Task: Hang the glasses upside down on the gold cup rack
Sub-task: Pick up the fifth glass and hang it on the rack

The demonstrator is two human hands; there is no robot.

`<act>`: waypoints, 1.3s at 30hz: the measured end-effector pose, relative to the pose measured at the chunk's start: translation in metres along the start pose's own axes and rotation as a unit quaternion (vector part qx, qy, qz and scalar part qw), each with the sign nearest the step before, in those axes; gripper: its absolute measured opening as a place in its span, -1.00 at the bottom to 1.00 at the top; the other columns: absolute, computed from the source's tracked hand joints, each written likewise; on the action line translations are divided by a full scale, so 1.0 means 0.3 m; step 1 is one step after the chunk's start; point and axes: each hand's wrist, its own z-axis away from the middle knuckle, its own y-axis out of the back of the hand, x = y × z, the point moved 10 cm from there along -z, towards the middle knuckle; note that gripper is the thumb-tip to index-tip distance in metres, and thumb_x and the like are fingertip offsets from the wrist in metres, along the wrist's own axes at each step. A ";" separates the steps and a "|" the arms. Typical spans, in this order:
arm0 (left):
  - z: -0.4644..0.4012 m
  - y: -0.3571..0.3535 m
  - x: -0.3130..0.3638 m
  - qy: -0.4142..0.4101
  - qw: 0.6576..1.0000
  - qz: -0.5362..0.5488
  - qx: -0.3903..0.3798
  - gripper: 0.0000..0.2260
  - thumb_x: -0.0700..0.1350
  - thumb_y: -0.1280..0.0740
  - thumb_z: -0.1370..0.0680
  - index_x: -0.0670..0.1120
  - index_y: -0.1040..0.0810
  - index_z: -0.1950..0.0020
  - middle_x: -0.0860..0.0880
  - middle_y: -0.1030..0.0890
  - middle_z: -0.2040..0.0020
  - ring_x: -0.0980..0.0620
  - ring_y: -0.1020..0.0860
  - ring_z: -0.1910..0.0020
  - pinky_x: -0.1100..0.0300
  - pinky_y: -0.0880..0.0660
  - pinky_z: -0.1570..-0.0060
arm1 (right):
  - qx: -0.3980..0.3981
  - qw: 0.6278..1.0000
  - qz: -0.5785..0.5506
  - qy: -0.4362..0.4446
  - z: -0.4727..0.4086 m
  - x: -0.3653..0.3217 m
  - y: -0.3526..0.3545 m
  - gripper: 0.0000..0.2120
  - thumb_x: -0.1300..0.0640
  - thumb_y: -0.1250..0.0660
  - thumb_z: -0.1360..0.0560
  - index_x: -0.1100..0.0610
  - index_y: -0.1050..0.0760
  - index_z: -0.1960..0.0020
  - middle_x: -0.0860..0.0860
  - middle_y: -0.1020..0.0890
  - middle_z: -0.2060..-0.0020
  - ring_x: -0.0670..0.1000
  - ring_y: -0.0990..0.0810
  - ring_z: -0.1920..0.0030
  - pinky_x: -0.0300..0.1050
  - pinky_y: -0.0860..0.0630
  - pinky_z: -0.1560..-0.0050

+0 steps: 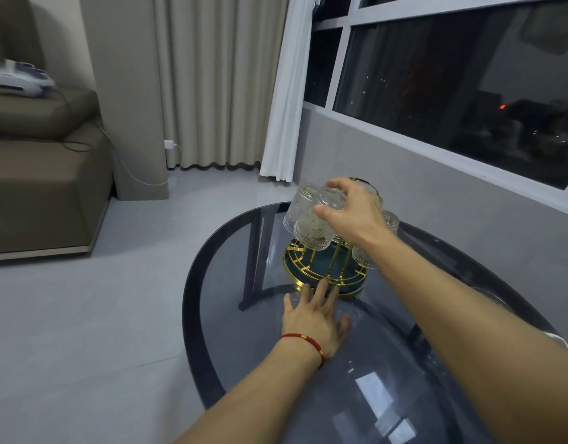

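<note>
The gold cup rack (321, 267) stands on a dark glass table (308, 379), with a round gold and dark green base. Several clear patterned glasses hang upside down on it: one at the far left (297, 208), one at the front (311, 233), others at the right (362, 256). My right hand (353, 213) is above the rack, fingers closed on the base of an upside-down glass (332, 198) at the rack's top. My left hand (314, 318) lies flat with fingers spread on the table, fingertips touching the rack's base rim.
The table's curved dark edge (193, 302) runs at the left, with grey floor beyond. A brown sofa (42, 174) stands at the far left. Curtains (218, 81) and a large window (452, 75) are behind the table; a grey wall is close behind the rack.
</note>
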 end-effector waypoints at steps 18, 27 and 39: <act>0.035 0.019 0.011 -0.009 0.999 -0.042 0.022 -0.42 0.19 -0.08 -0.65 -0.01 -0.10 -0.63 0.04 0.01 -0.68 -0.12 -0.17 -0.57 -0.36 -0.08 -0.46 | -0.035 0.989 0.128 0.067 0.029 0.017 -0.120 -0.57 0.03 -0.32 -0.67 0.13 -0.46 -0.49 0.16 -0.64 -0.30 0.18 -0.63 -0.24 0.19 -0.53 -0.32; 0.066 0.055 0.040 0.009 0.999 -0.024 0.027 -0.49 0.15 -0.20 -0.59 -0.03 -0.36 -0.49 -0.07 -0.12 -0.65 -0.15 -0.28 -0.53 -0.30 -0.16 -0.48 | 0.136 0.979 0.045 0.146 0.305 0.122 0.088 -0.79 0.24 -0.36 -0.52 0.11 -0.56 -0.15 0.01 -0.60 -0.13 0.04 -0.52 -0.20 0.06 -0.51 -0.23; 0.082 0.107 0.211 -0.036 0.990 0.093 0.100 -0.68 -0.05 -0.27 -0.53 0.05 -0.57 -0.28 0.01 -0.58 -0.30 -0.08 -0.56 -0.21 0.00 -0.55 -0.10 | 0.308 0.931 -0.031 -0.194 0.760 0.781 0.360 -0.24 0.36 -0.48 -0.41 0.29 -0.22 -0.53 0.33 -0.28 -0.51 0.33 -0.29 -0.52 0.37 -0.32 -0.49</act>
